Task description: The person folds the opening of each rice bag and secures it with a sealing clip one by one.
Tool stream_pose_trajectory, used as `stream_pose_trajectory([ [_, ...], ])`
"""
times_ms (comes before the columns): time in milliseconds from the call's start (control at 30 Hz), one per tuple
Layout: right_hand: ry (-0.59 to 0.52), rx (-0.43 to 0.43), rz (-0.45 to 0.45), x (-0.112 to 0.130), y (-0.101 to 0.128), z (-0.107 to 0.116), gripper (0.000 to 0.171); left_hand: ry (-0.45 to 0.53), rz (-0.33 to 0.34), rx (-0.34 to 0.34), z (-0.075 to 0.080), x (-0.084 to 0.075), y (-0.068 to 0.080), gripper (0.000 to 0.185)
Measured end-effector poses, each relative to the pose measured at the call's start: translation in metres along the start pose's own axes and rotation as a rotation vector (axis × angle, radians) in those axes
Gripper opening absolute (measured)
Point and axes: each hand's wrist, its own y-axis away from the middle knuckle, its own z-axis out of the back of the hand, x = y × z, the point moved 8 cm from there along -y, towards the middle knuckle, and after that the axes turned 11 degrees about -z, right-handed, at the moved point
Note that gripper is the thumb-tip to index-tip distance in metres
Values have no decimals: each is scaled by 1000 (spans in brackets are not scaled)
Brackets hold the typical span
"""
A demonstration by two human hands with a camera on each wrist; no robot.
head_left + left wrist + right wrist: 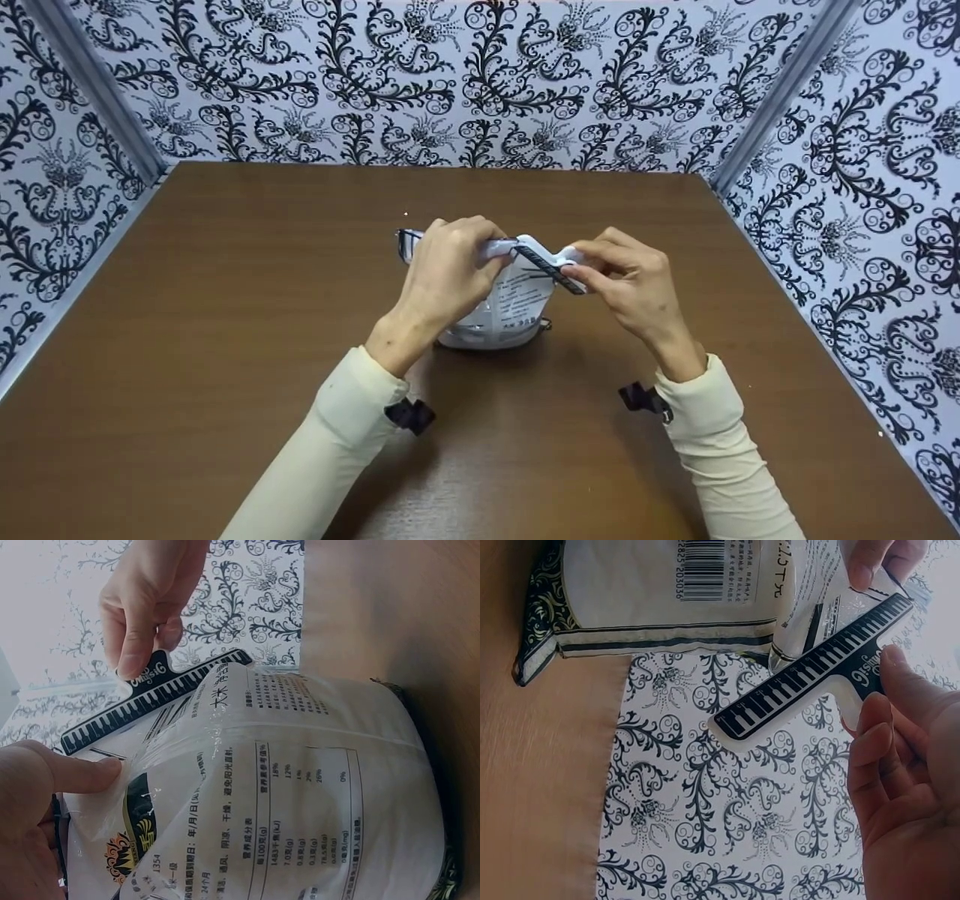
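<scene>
A white plastic bag of rice (pixel 491 326) with printed labels stands on the table, its top folded over. My left hand (pixel 450 262) grips that folded top, thumb on the near side in the left wrist view. Between thumb and fingers, my right hand (pixel 634 281) pinches the handle of a long bag clip (pixel 810 671), black and white with a piano-key pattern. The clip lies slantwise at the bag's top edge, one end close to the left fingers. Whether its jaws have hold of the plastic I cannot tell.
The brown wooden table (pixel 225 315) carries the bag near its middle. Behind it and at both sides rise panels (pixel 390 82) with a black floral pattern. Dark wrist mounts (pixel 411 415) stick out from both sleeves.
</scene>
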Motion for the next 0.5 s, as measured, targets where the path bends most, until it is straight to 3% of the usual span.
stream_pose_trajectory([
  [500, 3, 6, -4, -2, 0, 0, 24, 9, -14, -20, 0, -1, 0, 8],
])
